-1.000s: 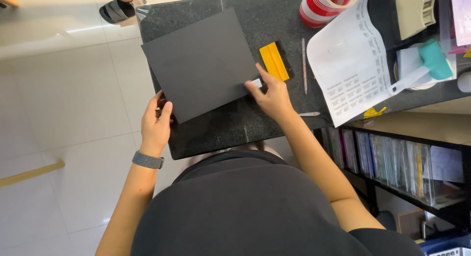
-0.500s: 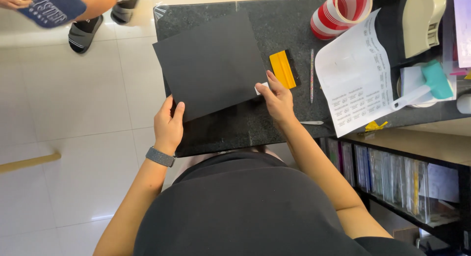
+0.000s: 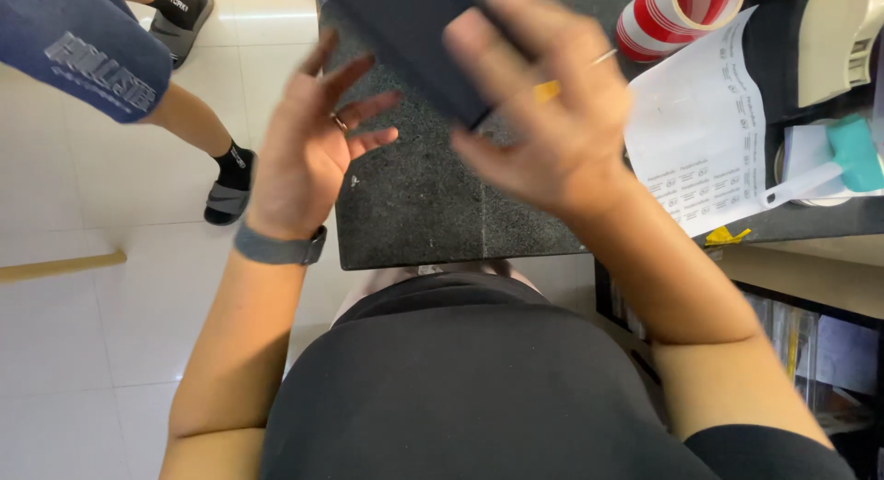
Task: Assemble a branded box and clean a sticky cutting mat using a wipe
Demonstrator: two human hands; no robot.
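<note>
White printed sheet (image 3: 704, 153) on the dark counter (image 3: 414, 213) (right side)

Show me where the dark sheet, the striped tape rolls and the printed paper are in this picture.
dark sheet (image 3: 414, 38), head view, on its flat face between the hands.
striped tape rolls (image 3: 658, 29), head view, on the red-and-white side wall.
printed paper (image 3: 704, 139), head view, on the middle of the page.

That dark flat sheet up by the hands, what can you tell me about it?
The dark sheet is a thin, stiff-looking, matte charcoal panel, plain on the face that shows. It is lifted above the speckled stone counter, tilted, its top cut off by the picture's edge. The right hand covers its near corner; whether it grips it is unclear. The left hand is spread open beside it, apart.
</note>
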